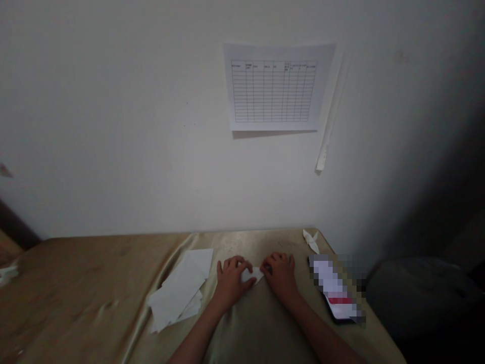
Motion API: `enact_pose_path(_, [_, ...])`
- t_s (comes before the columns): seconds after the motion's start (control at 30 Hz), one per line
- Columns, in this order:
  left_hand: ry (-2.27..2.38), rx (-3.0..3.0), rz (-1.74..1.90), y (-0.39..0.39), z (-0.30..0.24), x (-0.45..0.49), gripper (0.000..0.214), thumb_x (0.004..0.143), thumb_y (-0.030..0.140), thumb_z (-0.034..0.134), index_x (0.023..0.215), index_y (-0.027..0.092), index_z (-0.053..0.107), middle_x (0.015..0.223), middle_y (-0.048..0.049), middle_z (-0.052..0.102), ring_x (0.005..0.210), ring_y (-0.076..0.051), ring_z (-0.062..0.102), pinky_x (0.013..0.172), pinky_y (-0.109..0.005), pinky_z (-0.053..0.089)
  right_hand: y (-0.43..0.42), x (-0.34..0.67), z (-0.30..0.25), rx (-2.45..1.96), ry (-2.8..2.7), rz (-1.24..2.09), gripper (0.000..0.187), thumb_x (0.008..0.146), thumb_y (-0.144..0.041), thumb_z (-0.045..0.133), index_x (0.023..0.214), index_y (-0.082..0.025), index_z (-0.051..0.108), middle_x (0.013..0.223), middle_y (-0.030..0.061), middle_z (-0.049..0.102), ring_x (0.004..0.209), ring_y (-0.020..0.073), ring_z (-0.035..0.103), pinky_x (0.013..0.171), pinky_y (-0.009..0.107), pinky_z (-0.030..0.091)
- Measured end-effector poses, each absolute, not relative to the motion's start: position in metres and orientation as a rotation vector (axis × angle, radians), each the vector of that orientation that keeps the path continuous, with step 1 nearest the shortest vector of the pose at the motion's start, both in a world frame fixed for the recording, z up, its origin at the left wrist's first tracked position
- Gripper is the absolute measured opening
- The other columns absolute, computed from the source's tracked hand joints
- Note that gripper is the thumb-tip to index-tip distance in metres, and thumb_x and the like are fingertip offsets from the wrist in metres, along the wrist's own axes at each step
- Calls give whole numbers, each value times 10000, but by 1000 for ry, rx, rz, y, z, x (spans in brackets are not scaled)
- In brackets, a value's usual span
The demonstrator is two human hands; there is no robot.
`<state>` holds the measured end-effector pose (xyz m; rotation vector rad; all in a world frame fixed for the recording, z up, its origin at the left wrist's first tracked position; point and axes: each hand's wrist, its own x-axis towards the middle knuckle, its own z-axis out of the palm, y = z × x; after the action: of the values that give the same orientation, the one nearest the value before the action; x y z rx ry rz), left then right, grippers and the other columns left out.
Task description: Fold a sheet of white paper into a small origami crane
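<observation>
A small folded piece of white paper (257, 274) lies on the cloth-covered table between my two hands. My left hand (232, 277) grips its left side, thumb below and curled fingers above. At its right end, the fingertips of my right hand (279, 271) are closed on the paper's edge. Both hands partly cover the paper, so its full shape is hidden. Beside my left hand lies a loose pile of white paper sheets (184, 288), overlapping at angles.
A phone (335, 290) with a lit, blurred screen lies right of my right hand. Behind it sits a folded white paper figure (311, 241) near the table corner. The gold-brown tablecloth (87, 293) is wrinkled. A printed table sheet (273, 91) hangs on the wall (132, 126).
</observation>
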<state>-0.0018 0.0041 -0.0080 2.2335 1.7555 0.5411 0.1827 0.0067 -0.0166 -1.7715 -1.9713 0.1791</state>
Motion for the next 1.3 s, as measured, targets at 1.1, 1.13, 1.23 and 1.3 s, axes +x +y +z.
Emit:
enact_pose_path(1.1, [1808,2188,483,3,3,4,287,713,445,790,977,359,716,1240,-4,605,1282,-307,468,1163,-660,121,1,186,-18,-1725,-2025,212,231,851,-445,690,1030,-298,691,1153,32,665,1193,274,506,1134,535,165])
enact_pose_path(1.13, [1812,2188,482,3,4,4,280,716,442,788,973,358,717,1236,-4,607,1276,-304,471,1163,-659,122,1,187,-18,-1721,-2027,217,272,832,-466,705,1043,-295,688,1160,38,658,1195,280,504,1130,532,177])
enact_pose_path(1.23, [1820,2187,483,2,6,6,269,715,439,786,961,354,717,1229,-4,608,1271,-303,473,1163,-656,124,0,188,-20,-1701,-2020,207,320,804,-479,729,1059,-290,688,1156,45,647,1191,284,505,1129,513,196])
enact_pose_path(1.3, [1826,2188,487,2,6,6,271,712,443,786,957,352,716,1226,-4,608,1269,-303,474,1162,-653,127,1,189,-22,-1690,-2015,204,312,800,-464,736,1053,-287,691,1140,45,645,1175,277,512,1124,489,215])
